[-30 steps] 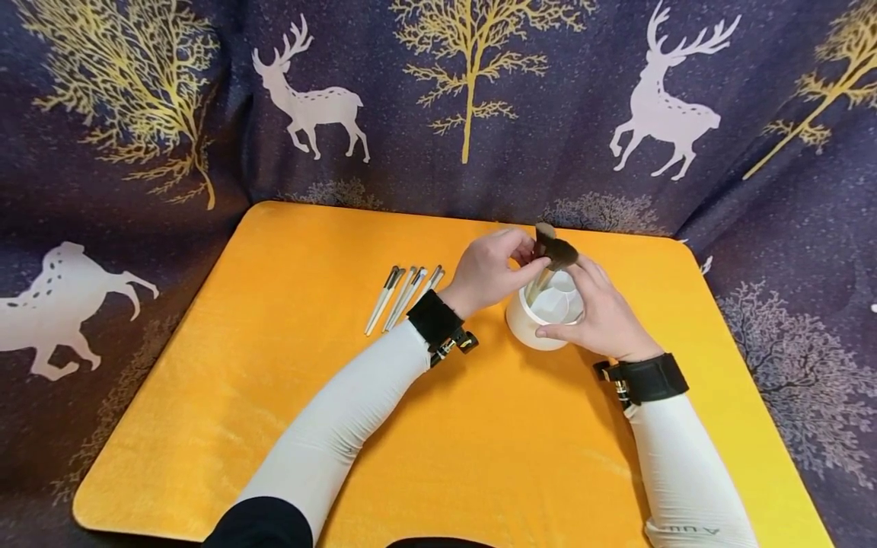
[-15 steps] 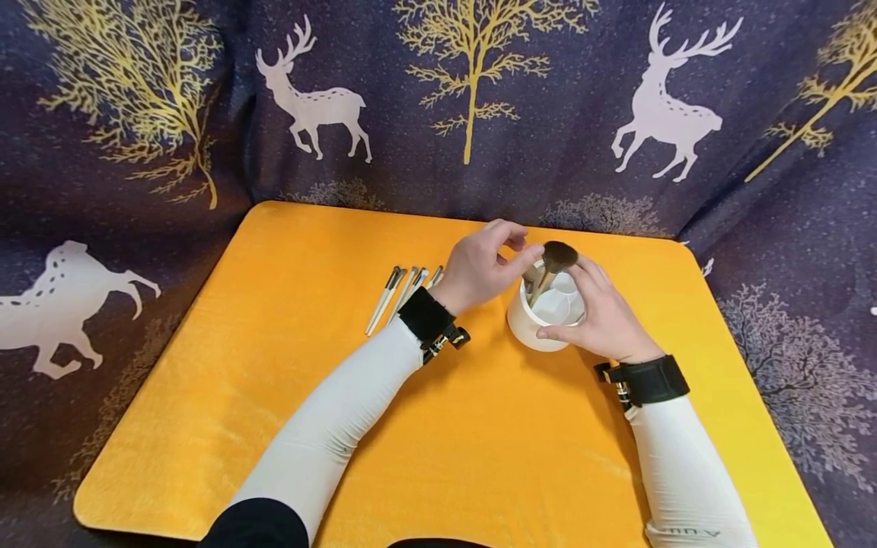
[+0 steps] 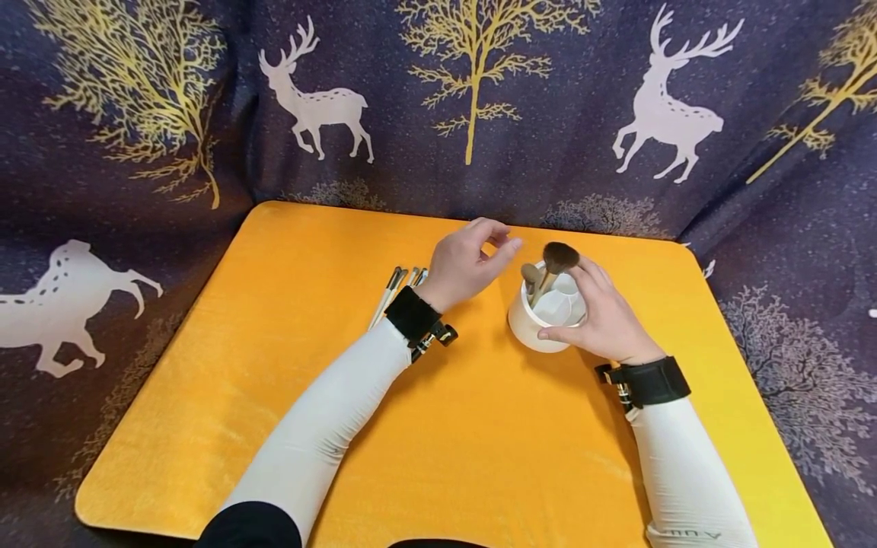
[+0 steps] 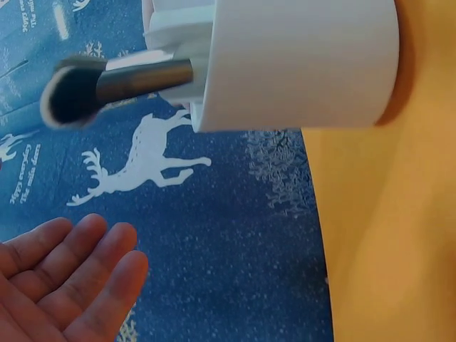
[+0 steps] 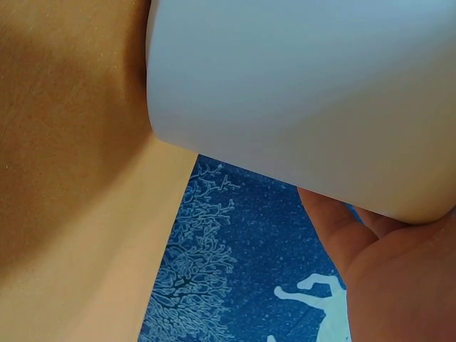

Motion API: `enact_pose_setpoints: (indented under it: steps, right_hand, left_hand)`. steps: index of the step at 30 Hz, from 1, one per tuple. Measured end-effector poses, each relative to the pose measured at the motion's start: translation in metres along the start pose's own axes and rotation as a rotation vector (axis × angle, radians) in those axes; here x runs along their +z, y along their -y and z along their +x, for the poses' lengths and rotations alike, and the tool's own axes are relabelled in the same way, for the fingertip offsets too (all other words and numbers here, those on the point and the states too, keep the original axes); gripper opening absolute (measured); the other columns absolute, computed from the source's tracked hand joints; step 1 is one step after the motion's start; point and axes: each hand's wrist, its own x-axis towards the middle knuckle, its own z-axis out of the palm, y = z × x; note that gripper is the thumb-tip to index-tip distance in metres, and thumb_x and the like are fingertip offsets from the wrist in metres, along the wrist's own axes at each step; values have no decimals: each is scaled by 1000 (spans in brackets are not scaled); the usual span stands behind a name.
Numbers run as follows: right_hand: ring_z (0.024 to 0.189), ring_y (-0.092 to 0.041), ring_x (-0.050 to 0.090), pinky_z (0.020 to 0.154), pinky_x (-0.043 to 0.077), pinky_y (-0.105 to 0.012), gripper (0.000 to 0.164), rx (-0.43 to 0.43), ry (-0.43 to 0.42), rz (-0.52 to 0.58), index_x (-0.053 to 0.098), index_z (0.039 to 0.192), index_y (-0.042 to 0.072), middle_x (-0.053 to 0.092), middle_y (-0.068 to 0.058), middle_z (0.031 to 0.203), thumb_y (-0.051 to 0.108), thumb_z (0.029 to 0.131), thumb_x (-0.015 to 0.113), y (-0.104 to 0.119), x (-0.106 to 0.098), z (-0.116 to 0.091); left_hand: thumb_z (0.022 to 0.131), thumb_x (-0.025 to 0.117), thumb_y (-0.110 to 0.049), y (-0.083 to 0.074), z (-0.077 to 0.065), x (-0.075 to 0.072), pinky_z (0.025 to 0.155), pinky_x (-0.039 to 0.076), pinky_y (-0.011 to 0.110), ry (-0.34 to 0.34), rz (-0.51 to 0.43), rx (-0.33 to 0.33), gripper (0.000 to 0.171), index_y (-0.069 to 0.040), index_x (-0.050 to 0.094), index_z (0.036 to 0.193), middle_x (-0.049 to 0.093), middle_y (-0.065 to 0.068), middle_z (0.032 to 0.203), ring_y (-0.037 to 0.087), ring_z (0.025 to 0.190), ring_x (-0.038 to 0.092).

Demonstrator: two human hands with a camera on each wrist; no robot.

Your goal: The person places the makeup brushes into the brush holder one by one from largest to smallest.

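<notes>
A round white brush holder (image 3: 530,329) with inner compartments stands on the table. My right hand (image 3: 606,316) grips it from the right, thumb at the near rim and fingers round the far side; its white wall (image 5: 285,85) fills much of the right wrist view. Two makeup brushes stand in its left compartment, a large dark fluffy brush (image 3: 559,256) and a smaller one (image 3: 530,274), bristles up. My left hand (image 3: 466,262) hovers left of the holder, fingers loosely bent with nothing in them. Several slim makeup brushes (image 3: 387,295) lie beyond my left wrist, partly hidden by it.
The table (image 3: 479,441) wears a yellow-orange cover with rounded corners. Behind and beside it hangs a dark blue cloth (image 3: 411,167) printed with white deer and golden trees.
My left hand has let go of the makeup brushes, which have dropped lower into the holder, and has drawn away to the left. My right hand keeps its grip on the holder.
</notes>
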Motion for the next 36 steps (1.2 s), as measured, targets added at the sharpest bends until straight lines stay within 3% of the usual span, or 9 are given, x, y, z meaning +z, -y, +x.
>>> enact_pose_setpoints:
  steps: [14,24,36]
  right_hand:
    - [143,-23,21,103,34,-58,118,-1,3,2,29,153,34,21,4,159,65,55,86,2,-2,1]
    - [143,-23,22,103,34,-58,117,-6,3,0,31,153,34,21,4,159,65,55,86,1,-1,1]
    - [143,-23,22,102,35,-59,118,3,10,-3,28,154,35,20,5,160,67,56,85,-1,-2,2]
  left_hand:
    - [99,47,-58,29,-17,-27,68,47,19,-20,90,-71,49,-16,64,118,66,-7,102,0,80,58]
    - [98,48,-58,51,-34,-49,69,47,22,-50,86,-156,45,-19,65,115,63,-12,99,0,81,56]
    - [99,52,-51,68,-43,-69,70,48,25,-81,107,-209,38,-19,65,113,62,-10,98,3,84,56]
